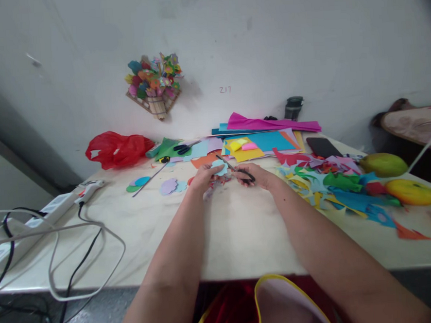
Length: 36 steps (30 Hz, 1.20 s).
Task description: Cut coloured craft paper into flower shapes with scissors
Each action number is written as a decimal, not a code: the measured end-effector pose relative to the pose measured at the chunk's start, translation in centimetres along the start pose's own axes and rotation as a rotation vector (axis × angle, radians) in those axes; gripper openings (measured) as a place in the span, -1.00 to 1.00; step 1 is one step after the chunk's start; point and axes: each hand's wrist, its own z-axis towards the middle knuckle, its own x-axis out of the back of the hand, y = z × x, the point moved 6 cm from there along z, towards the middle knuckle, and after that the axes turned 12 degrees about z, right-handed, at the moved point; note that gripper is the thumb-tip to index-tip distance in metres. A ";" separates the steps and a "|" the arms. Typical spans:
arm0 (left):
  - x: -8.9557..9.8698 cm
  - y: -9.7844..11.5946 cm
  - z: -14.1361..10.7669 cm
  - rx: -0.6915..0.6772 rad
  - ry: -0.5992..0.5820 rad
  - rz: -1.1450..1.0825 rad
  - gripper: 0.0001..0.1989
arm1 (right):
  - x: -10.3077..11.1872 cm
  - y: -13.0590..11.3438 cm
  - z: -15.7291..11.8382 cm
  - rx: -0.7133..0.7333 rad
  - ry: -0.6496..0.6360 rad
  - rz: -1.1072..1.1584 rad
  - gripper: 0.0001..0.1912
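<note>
My left hand (203,176) pinches a light blue paper flower (220,168) with a scalloped edge. My right hand (254,173) is closed round the dark handles of a pair of scissors (246,175). The blades point up and left and lie close against the flower's right edge; whether they touch the paper I cannot tell. Small paper snippets (220,180) lie on the table beneath both hands. Left of my left hand rest a lilac scalloped paper shape (169,186) and a light blue one (181,186).
Coloured paper scraps (311,175) and mangoes (411,191) cover the right side, near a phone (323,146). Paper sheets (265,141), a second pair of scissors (181,148) and a red plastic bag (118,149) lie at the back. Power strips (53,206) and cables (122,255) occupy the left.
</note>
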 end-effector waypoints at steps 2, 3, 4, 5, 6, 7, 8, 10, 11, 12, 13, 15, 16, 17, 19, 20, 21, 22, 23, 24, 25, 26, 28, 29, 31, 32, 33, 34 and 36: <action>0.0 -0.1 0.1 -0.003 -0.013 -0.005 -0.64 | 0.0 0.0 0.0 0.010 -0.009 0.002 -0.71; 0.0 -0.1 0.1 -0.006 -0.015 -0.009 -0.64 | 0.0 0.0 0.0 0.011 -0.015 0.005 -0.71; 0.0 -0.1 0.1 -0.008 -0.013 -0.014 -0.65 | 0.0 0.0 0.0 0.009 -0.018 0.009 -0.71; 0.0 -0.1 0.1 -0.009 -0.009 -0.019 -0.66 | 0.0 0.0 0.0 0.004 -0.022 0.014 -0.71; 0.1 -0.1 0.1 -0.008 -0.006 -0.024 -0.66 | 0.0 0.0 0.0 -0.001 -0.025 0.016 -0.71; 0.1 -0.2 0.1 -0.006 -0.002 -0.028 -0.66 | -0.1 -0.1 -0.1 -0.002 -0.026 0.014 -0.71; 0.2 -0.2 0.1 -0.003 0.003 -0.030 -0.66 | -0.1 -0.1 -0.2 0.001 -0.028 0.008 -0.71; 0.3 -0.2 0.1 -0.001 0.014 -0.029 -0.66 | -0.3 -0.3 -0.3 0.004 -0.025 -0.008 -0.71; 0.4 -0.2 0.1 0.000 0.020 -0.027 -0.66 | -0.3 -0.4 -0.4 0.004 -0.021 -0.016 -0.71; 0.4 -0.2 0.1 0.001 0.025 -0.024 -0.67 | -0.4 -0.5 -0.4 0.003 -0.021 -0.021 -0.70; 0.5 -0.2 0.2 0.002 0.031 -0.023 -0.67 | -0.4 -0.6 -0.4 0.001 -0.022 -0.021 -0.70; 0.6 -0.4 0.3 0.004 0.041 -0.025 -0.68 | -0.6 -0.6 -0.5 0.005 -0.029 -0.022 -0.70; 0.6 -0.4 0.4 0.006 0.047 -0.029 -0.68 | -0.6 -0.7 -0.5 0.007 -0.032 -0.024 -0.70; 0.6 -0.5 0.4 0.006 0.054 -0.036 -0.67 | -0.6 -0.7 -0.5 0.006 -0.032 -0.025 -0.70; 0.7 -0.7 0.6 0.004 0.067 -0.058 -0.67 | -0.6 -0.7 -0.5 0.001 -0.024 -0.026 -0.71; 0.7 -0.7 0.6 0.004 0.078 -0.070 -0.68 | -0.6 -0.6 -0.5 -0.006 -0.022 -0.022 -0.71; 0.8 -0.8 0.7 0.007 0.090 -0.080 -0.69 | -0.6 -0.6 -0.5 -0.011 -0.020 -0.017 -0.71; 0.8 -0.9 0.7 0.010 0.102 -0.088 -0.70 | -0.6 -0.6 -0.5 -0.012 -0.019 -0.014 -0.72; 0.8 -0.9 0.7 0.015 0.110 -0.091 -0.71 | -0.6 -0.6 -0.5 -0.012 -0.019 -0.015 -0.72; 0.8 -0.9 0.6 0.020 0.115 -0.093 -0.71 | -0.7 -0.6 -0.5 -0.012 -0.018 -0.017 -0.73; 0.8 -0.9 0.6 0.024 0.117 -0.097 -0.71 | -0.7 -0.6 -0.6 -0.015 -0.017 -0.017 -0.73; 0.8 -0.9 0.6 0.026 0.115 -0.102 -0.70 | -0.7 -0.6 -0.6 -0.019 -0.015 -0.012 -0.74; 0.7 -0.9 0.5 0.027 0.114 -0.116 -0.69 | -0.8 -0.7 -0.6 -0.031 -0.012 0.001 -0.74; 0.7 -0.8 0.5 0.027 0.114 -0.120 -0.68 | -0.8 -0.7 -0.6 -0.035 -0.011 0.008 -0.75; 0.7 -0.8 0.5 0.025 0.116 -0.123 -0.68 | -0.9 -0.8 -0.6 -0.040 -0.009 0.015 -0.76; 0.7 -0.8 0.5 0.026 0.116 -0.121 -0.68 | -0.9 -0.8 -0.6 -0.044 -0.008 0.020 -0.76; 0.7 -0.8 0.5 0.028 0.115 -0.120 -0.69 | -0.9 -0.7 -0.6 -0.052 -0.007 0.026 -0.75; 0.7 -0.7 0.5 0.030 0.114 -0.119 -0.69 | -0.9 -0.7 -0.6 -0.060 -0.006 0.034 -0.75; 0.7 -0.7 0.4 0.035 0.114 -0.118 -0.69 | -0.9 -0.6 -0.5 -0.063 -0.006 0.044 -0.74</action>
